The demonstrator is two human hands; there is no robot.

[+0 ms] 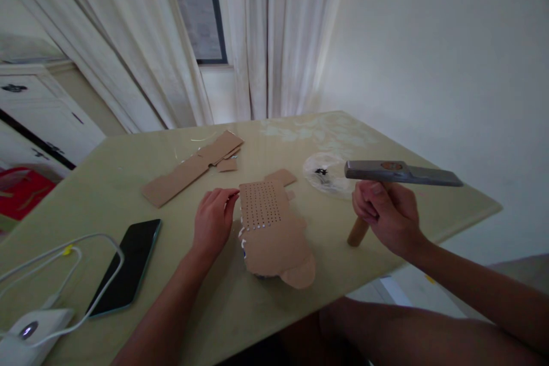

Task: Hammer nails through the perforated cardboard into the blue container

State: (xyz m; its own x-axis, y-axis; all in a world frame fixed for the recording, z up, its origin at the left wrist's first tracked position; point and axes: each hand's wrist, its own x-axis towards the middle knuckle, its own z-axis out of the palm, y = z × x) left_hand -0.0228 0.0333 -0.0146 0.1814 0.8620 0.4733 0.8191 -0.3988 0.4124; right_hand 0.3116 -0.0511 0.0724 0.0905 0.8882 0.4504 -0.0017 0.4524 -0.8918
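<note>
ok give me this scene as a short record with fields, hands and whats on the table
left hand: left hand fingertips on edge of perforated cardboard piece
right hand: right hand grips hammer, head raised above table
behind cardboard: clear plastic bag with small dark items
far left: cardboard strips
near left: phone, white cable, white device

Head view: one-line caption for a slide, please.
Right hand grips a hammer above the table; left hand touches perforated cardboard.
</note>
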